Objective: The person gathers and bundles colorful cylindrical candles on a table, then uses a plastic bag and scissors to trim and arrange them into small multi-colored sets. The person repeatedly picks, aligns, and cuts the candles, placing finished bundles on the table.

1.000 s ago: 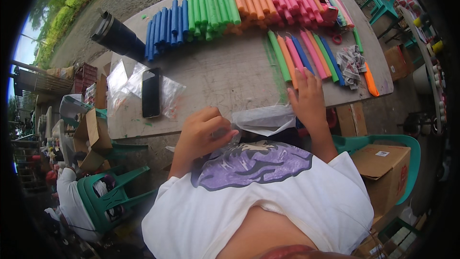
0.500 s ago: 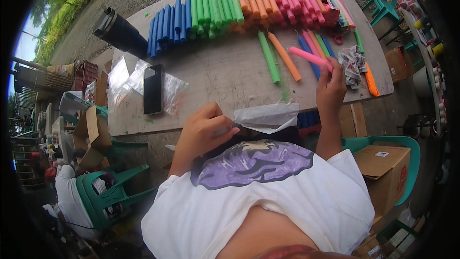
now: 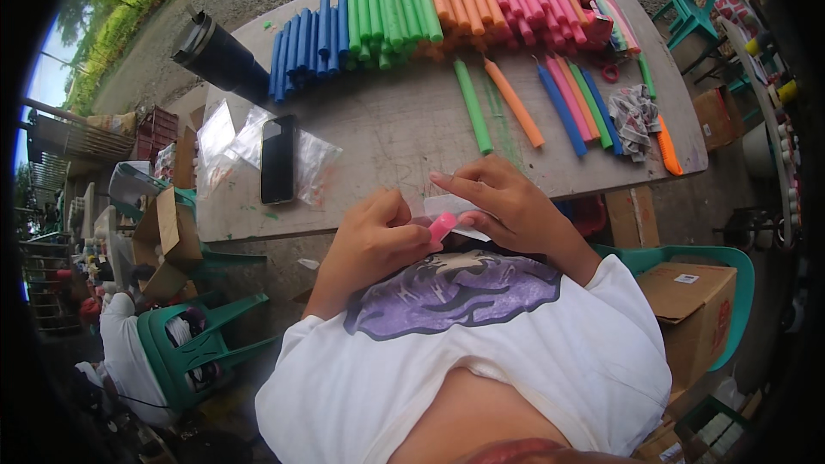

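At the table's near edge, in front of my shirt, my left hand [image 3: 378,232] is closed round a pink candle [image 3: 443,227]; only one end of it shows, pointing toward my right hand. My right hand [image 3: 503,206] has its thumb and forefinger spread apart, beside the candle end and over a whitish, thin sheet [image 3: 449,204]. Part of that sheet is hidden by my hands. Beyond them a green candle [image 3: 473,107] and an orange candle [image 3: 516,105] lie separately. Farther right, a blue candle [image 3: 563,112] lies in a group with pink, orange, green and blue ones.
Stacked blue [image 3: 301,51], green [image 3: 391,21], orange [image 3: 464,0] and pink candles [image 3: 533,0] line the table's far side. A dark tumbler [image 3: 219,56], phone [image 3: 277,161] and clear plastic bags [image 3: 316,163] are left; crumpled newspaper [image 3: 633,120] and an orange-handled cutter [image 3: 668,148] right.
The pink candle has gone from my right hand, over the table, to my left hand at the near edge. My right hand has come down and left, its fingers now spread over the sheet.
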### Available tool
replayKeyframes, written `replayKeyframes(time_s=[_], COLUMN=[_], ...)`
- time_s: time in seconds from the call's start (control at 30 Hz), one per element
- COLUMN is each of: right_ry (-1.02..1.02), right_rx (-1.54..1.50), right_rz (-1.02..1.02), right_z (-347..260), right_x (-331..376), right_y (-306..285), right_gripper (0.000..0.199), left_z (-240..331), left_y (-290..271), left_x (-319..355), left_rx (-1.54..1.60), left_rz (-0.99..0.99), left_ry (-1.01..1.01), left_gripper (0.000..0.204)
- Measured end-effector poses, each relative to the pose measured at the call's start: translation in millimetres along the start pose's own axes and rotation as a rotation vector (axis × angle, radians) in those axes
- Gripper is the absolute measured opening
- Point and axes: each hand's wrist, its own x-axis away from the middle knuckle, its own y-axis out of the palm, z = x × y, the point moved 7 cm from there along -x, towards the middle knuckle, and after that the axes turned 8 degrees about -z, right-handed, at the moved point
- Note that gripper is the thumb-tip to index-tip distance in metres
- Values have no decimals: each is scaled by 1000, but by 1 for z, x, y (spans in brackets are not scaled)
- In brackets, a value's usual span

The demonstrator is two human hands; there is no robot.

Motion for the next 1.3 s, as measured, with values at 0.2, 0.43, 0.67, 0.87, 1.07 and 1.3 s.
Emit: replayKeyframes(time_s=[0.2, 0.43, 0.67, 0.87, 1.07, 1.3], right_ry=[747, 230, -23, -181, 322, 982], right_rx=[767, 246, -76, 50, 406, 851], right_rz=[194, 925, 611, 51, 220, 166], right_z=[120, 79, 20, -4, 52, 113], right_x=[50, 71, 35, -4, 10, 88], right_y=[-26, -63, -33, 6, -18, -49], right_gripper=[50, 18, 18, 22, 36, 45], left_z=[-12, -10, 4, 13, 8, 1], left_y=[3, 1, 7, 6, 6, 4], left_x=[12, 8, 2, 0, 5, 6], left_rx=[103, 109, -26, -23, -30, -4], left_rz=[-14, -23, -54, -54, -17, 20], left_ry=[-68, -98, -58, -103, -143, -112], left_gripper=[27, 27, 24, 24, 25, 27])
